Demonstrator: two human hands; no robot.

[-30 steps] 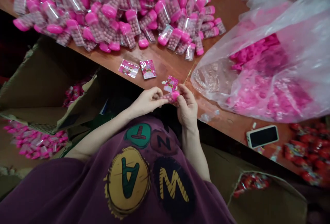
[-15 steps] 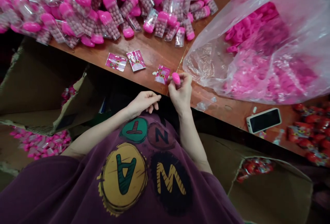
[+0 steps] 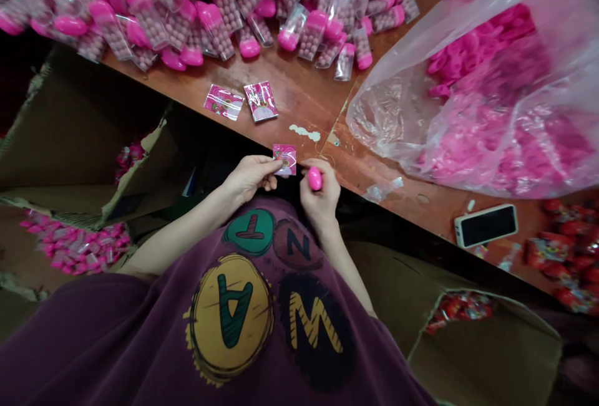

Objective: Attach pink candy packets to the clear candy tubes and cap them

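My left hand (image 3: 250, 176) pinches a small pink printed packet (image 3: 285, 159) just in front of the table edge. My right hand (image 3: 321, 191) is closed round a pink-capped candy tube (image 3: 315, 178), its cap pointing up; its fingertips also reach the packet's right edge. Both hands sit close together above my purple shirt. Two more pink packets (image 3: 243, 101) lie on the brown table (image 3: 299, 103) beyond them. A large heap of bagged pink-capped tubes (image 3: 210, 0) covers the far left of the table.
A clear plastic bag of pink caps (image 3: 486, 88) fills the right. A white phone (image 3: 486, 225) lies near red sweets (image 3: 566, 256). Open cardboard boxes stand at the left (image 3: 70, 144) and lower right (image 3: 486, 343), with pink packs (image 3: 70, 247) below.
The third packet has left the table and is now in my left hand. My right hand drew the tube back from the table edge toward my body, and the hands came together.
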